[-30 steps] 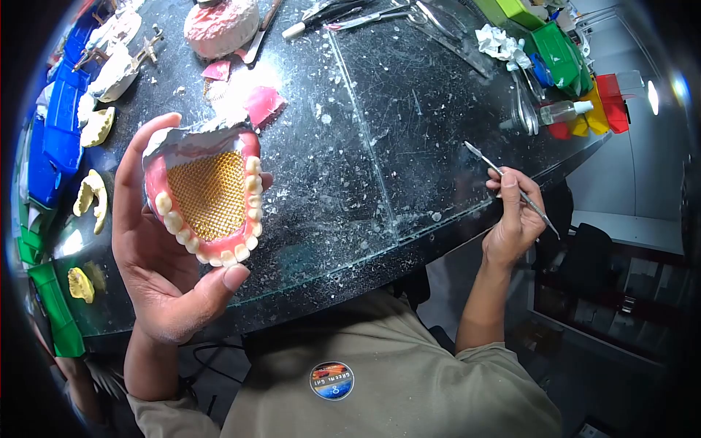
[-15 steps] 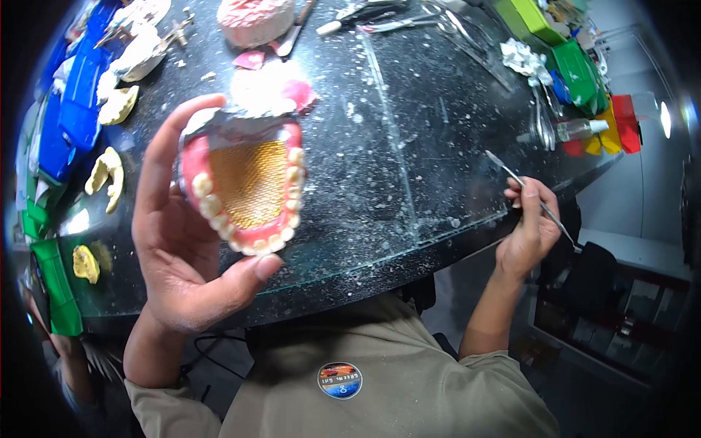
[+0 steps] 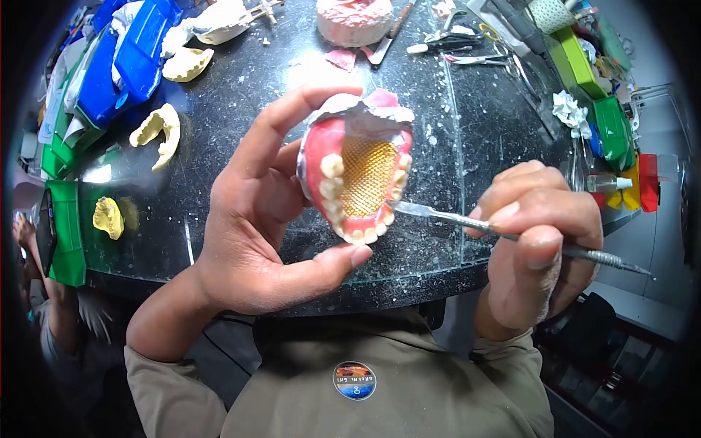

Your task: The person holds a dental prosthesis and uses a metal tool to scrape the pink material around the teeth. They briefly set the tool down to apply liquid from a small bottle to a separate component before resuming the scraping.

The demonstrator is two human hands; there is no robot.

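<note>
In my left hand [image 3: 244, 233] is a denture [image 3: 323, 150] with pink gums and white teeth, seated on a plaster cast [image 3: 361, 109]. Thumb and fingers grip it from the front teeth to the back edge, and its inner side faces me. Gold-coloured mesh [image 3: 369, 171] covers the palate. My right hand [image 3: 548, 233] holds a thin metal wax carver [image 3: 456, 218] between thumb and fingers. The carver's flat tip overlaps the teeth on the denture's right side, and its knurled end sticks out to the right.
Yellowish plaster pieces [image 3: 157, 135] lie on the dark, dusty bench [image 3: 219, 109] at left, near blue bins [image 3: 139, 62]. A pink-topped cast [image 3: 354, 22] stands at the back. Pliers and scissors [image 3: 475, 60] lie back right, with green bins [image 3: 577, 62] beyond. Another person's arm [image 3: 62, 306] shows far left.
My right hand has come in from the right, bringing the carver's tip to the denture. My left hand and the denture now sit further right in view, and the camera view has shifted.
</note>
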